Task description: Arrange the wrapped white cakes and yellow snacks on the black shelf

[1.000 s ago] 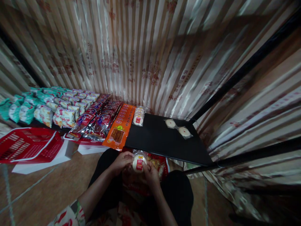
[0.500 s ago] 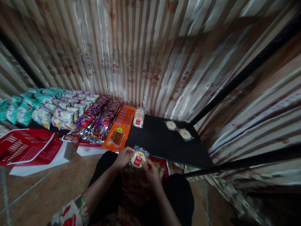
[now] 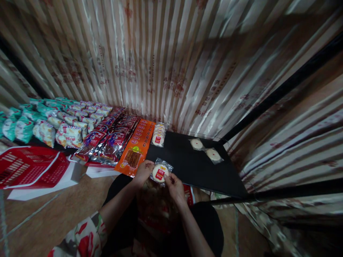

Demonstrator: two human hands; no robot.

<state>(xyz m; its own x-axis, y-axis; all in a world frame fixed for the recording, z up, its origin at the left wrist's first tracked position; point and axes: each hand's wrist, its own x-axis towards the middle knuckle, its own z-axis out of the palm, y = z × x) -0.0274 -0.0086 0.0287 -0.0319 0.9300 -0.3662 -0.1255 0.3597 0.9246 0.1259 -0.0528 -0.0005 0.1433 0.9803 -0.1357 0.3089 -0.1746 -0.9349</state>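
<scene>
Between both hands is a round white cracker in a clear wrapper (image 3: 160, 173), its red label facing up. My left hand (image 3: 144, 173) pinches the wrapper's left edge, and my right hand (image 3: 174, 185) grips its lower right side. The packet is held over the near edge of a black shelf (image 3: 182, 157). Further back on that shelf stands a row of overlapping wrapped crackers (image 3: 159, 135). Toward the shelf's right end lie two single wrapped crackers (image 3: 197, 144), (image 3: 214, 155), close together. Below my hands, between my knees, is a dim bag of more packets (image 3: 158, 207).
Left of the cracker row lie an orange snack packet (image 3: 139, 144), shiny dark red packets (image 3: 115, 139), and white and green snack bags (image 3: 69, 134). A red basket (image 3: 53, 167) sits at the left. Black metal bars (image 3: 268, 96) and a striped curtain (image 3: 150, 53) surround the shelf.
Both hands have lifted the wrapped cracker slightly forward, toward the shelf's near edge. The view has shifted a little; the packets on the shelf stay in place.
</scene>
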